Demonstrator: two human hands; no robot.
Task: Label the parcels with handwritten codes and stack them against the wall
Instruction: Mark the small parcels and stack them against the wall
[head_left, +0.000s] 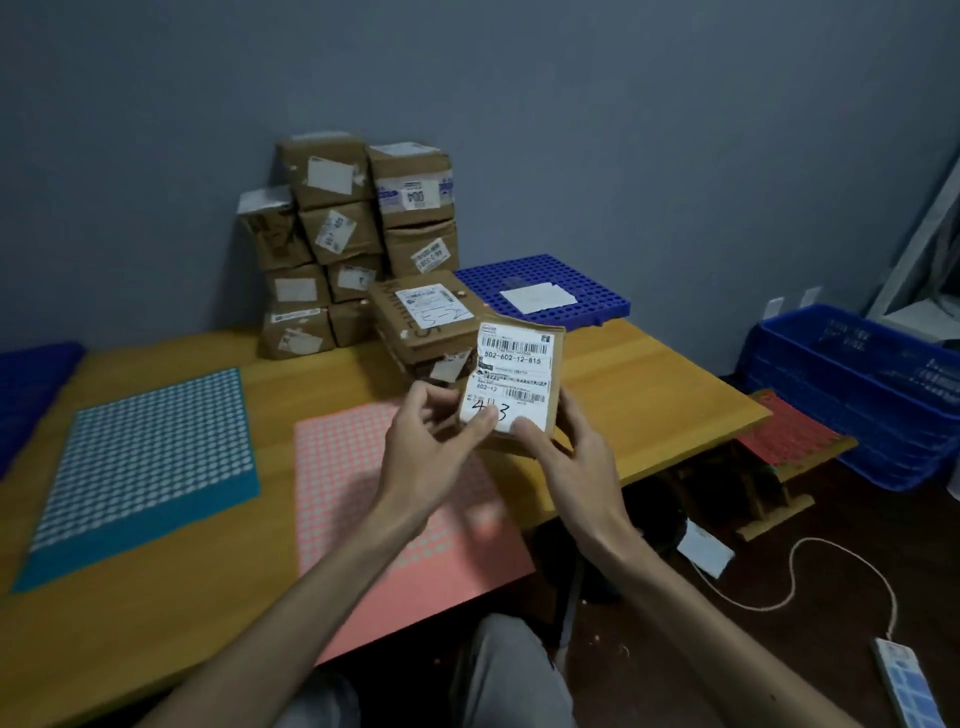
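Head view. Small parcel held up in the air over the right half of the wooden table, label facing the camera, tilted slightly.
- Left hand: grips the parcel's lower left corner, thumb pressed on the label, fingers curled behind.
- Right hand: grips the lower right corner, thumb on the label's bottom edge, fingers wrapped round the side.
- Handwritten code on the label reads 4, then 3 (the mark between them sits under the left thumb, unreadable).

Far side of the table: stack of parcels, brown, several tiers high, set against the grey wall. Just in front of its right end, a shorter pile; the flat box on top bears a handwritten "5-2".

Right of that, a blue perforated tray with white paper lying on it.

Near side of the table: teal dotted sheet to the left, pink dotted sheet beneath the forearms.

Floor, right: blue crates, a power strip.
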